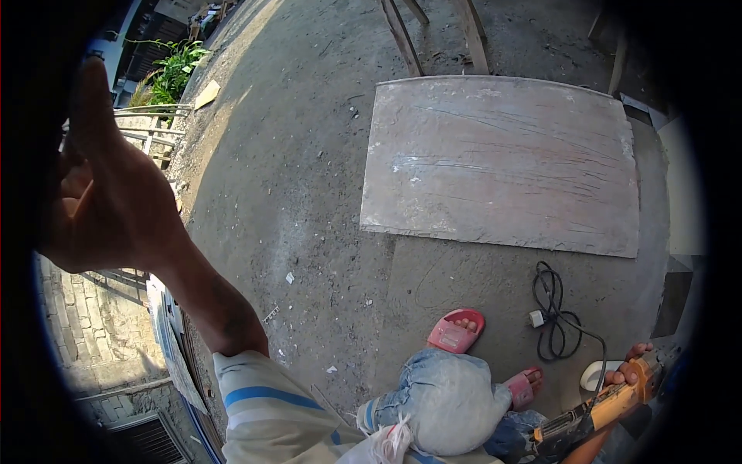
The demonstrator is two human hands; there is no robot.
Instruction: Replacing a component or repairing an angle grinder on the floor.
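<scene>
My left hand [124,197] is raised at the far left with its thumb stretched up, apart from the fingers. Those fingers run partly into the dark rim, and I see nothing held in them. At the lower right, my right hand [630,371] has its fingers wrapped round an orange power tool [607,414] with a dark, vented end; the rim hides part of its front. A black cable [550,313] lies looped on the ground near it, with a white plug [536,318]. Beside the tool is a white rounded object [595,377].
A large worn board [502,166], scratched and dusty, lies ahead on the rough concrete ground [309,193]. Wooden legs [471,35] stand beyond it. My feet wear pink slippers [456,331]. Green plants [176,73] and a brick wall [85,325] are at left.
</scene>
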